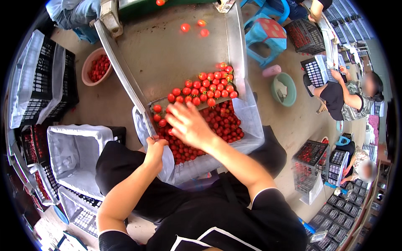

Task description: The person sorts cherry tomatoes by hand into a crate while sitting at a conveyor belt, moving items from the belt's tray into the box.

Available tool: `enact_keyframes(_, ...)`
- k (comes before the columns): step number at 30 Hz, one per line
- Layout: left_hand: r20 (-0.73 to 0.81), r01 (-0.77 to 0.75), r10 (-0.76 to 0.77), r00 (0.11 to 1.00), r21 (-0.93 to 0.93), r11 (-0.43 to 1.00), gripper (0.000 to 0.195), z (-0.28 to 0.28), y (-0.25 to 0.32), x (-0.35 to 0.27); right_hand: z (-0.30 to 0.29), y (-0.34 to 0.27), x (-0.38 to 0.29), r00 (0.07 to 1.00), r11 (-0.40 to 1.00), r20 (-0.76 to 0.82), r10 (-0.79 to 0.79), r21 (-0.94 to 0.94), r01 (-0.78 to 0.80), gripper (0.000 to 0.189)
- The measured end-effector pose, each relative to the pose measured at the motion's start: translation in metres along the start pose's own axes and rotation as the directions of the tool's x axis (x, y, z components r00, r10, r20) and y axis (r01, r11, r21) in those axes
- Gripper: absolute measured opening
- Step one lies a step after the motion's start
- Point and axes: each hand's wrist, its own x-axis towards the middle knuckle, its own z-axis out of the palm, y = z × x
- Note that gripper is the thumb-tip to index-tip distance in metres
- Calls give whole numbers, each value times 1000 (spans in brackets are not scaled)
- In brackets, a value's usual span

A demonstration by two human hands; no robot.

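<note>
Small red tomatoes (210, 84) lie in a band across the lower end of a metal chute (163, 53), with a few more loose near its top. Below the chute's lip, a crate lined with white plastic film (251, 122) holds many tomatoes (224, 122). My right hand (188, 125) is over the left part of the crate at the lip, fingers spread and slightly blurred, close to several tomatoes; nothing is seen gripped in it. My left hand (155, 147) pinches the film liner at the crate's left edge, by the end of the chute's side rail (125, 72).
On the left are a pink basin of tomatoes (91, 77), stacked black crates (44, 84) and a lined crate (78, 153). A blue stool (263, 34), a green basin (290, 91) and a seated person (348, 97) are on the right. Another person works at lower right.
</note>
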Motion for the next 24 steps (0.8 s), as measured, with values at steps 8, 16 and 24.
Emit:
enact_keyframes(8,-41,-28,30,999,59,998,47,0,-3,9,-15,71,-16,913,901,-172,369,-172,-397,68)
enact_keyframes(16,-19,-38,40,999,107,994,45,0,-5,17,-27,19,-29,939,950,-148,309,2,-312,49)
enact_keyframes(24,-35,-91,95,995,93,991,44,-10,-22,36,-27,83,21,915,880,-237,327,-275,-386,60)
